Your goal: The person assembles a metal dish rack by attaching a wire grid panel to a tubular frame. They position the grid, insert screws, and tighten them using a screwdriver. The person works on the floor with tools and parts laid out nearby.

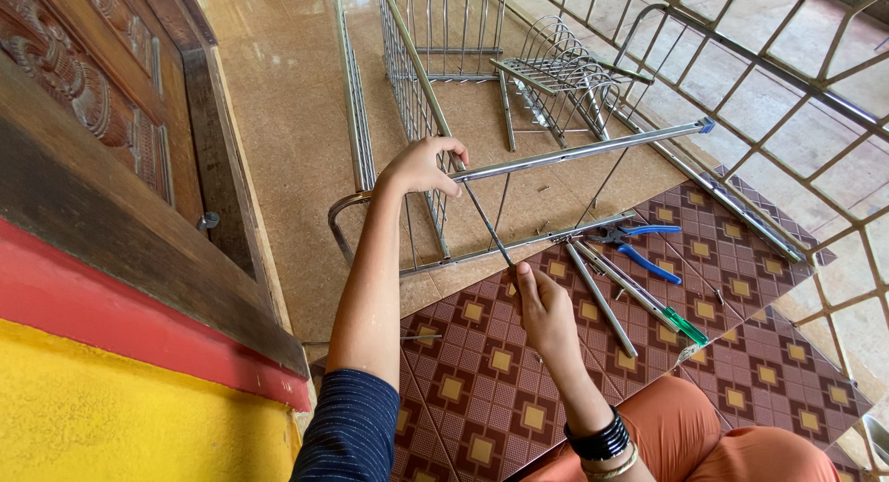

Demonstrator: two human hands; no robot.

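My left hand (424,164) grips the end of a long steel bar (583,150) where it meets an upright wire rack frame (421,102). My right hand (544,308) pinches the lower end of a thin dark rod (488,225), possibly a screwdriver, whose tip reaches up to the joint under my left hand. The bar runs right to a blue-capped end (707,125). Black and gold bangles sit on my right wrist.
Blue-handled pliers (637,244), loose steel rods (602,297) and a green-handled tool (681,325) lie on a brown patterned mat (482,389). A wire dish rack section (565,75) rests on the tan floor. A carved wooden door (102,102) stands at left, a metal grille (815,102) at right.
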